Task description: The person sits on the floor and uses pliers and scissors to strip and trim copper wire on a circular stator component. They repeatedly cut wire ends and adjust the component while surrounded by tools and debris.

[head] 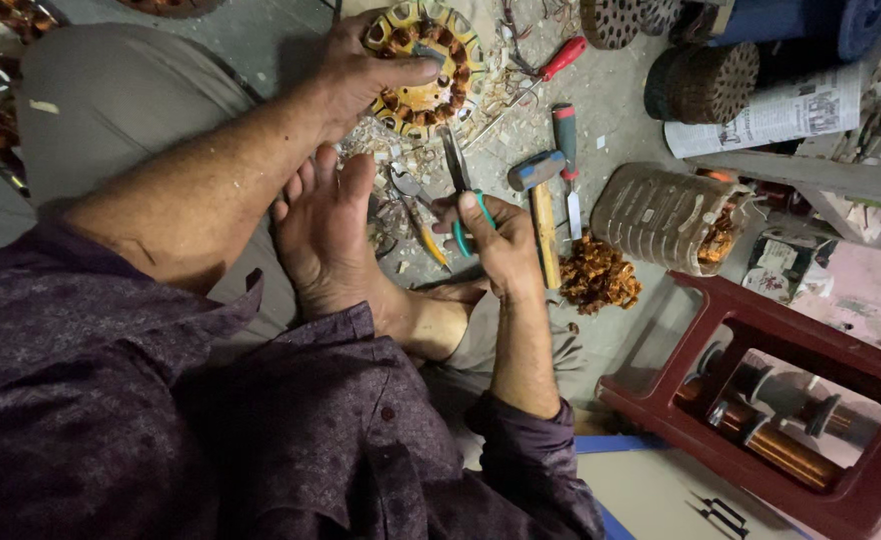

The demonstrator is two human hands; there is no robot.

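Left hand (366,75): located at the upper centre of the frame, fingers curled and laid over the left rim of a round motor stator (429,68). The thumb extends rightward across the stator face. The stator shows a yellow-orange core with copper-coloured windings in its slots and rests on the floor (631,120). The hand is closed onto the rim, not spread.

Right hand (496,240): located at centre frame, wrapped closed around the teal-green handles of a pair of pliers (458,190). The dark jaws of the pliers point up the frame toward the stator, ending just below its lower edge. Whether the jaws touch the stator cannot be determined.

A bare foot (326,235) lies between the two forearms, toes pointing toward the stator, just left of the right hand.

Surrounding items on the floor:
- A second tool with yellow grips (421,232) lies just left of the pliers.
- A hammer (541,215) with a wooden handle lies just right of the right hand.
- Two red-handled screwdrivers (564,135) lie right of the stator.
- A heap of stripped copper wire (599,275) lies right of the hammer.
- Wood-coloured shavings and scraps (401,150) are scattered below the stator.
- A dark red plastic stool (841,370) occupies the lower right of the frame, with copper wire spools (776,445) visible through its openings.
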